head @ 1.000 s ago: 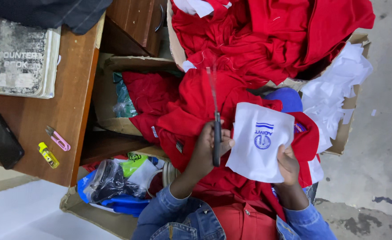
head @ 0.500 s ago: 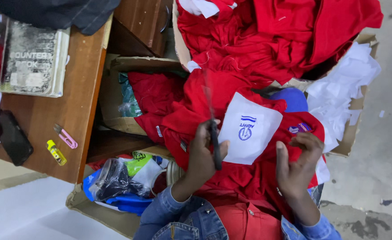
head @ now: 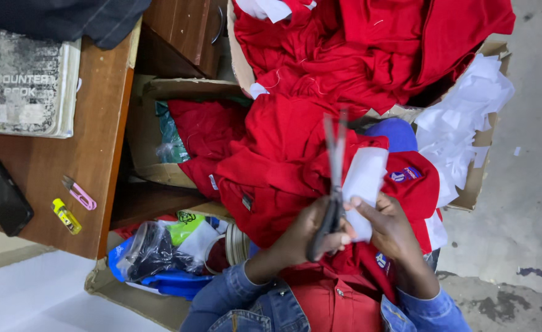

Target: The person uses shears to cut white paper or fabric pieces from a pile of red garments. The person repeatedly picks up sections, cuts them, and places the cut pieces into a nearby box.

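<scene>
My left hand [head: 298,238] grips the handles of dark scissors [head: 334,175], whose blades point up and away from me. Just to their right, my right hand [head: 392,230] pinches the lower end of a white fabric backing piece [head: 364,181], held upright beside the blades. Both hands work over a red garment [head: 271,160] spread on my lap. A small blue embroidered patch [head: 405,174] shows on the red cloth right of the white piece.
A wooden desk [head: 43,172] at left carries a worn book [head: 28,86], a black phone [head: 2,197], a pink cutter [head: 79,193] and a yellow lighter [head: 66,216]. A cardboard box [head: 477,184] ahead holds red garments and white scraps [head: 467,117]. Plastic bags [head: 157,252] fill a lower box.
The white piece, earlier held flat with its blue emblem facing me, is now turned narrow. My right hand moved up to its lower end, and the scissors rose beside it.
</scene>
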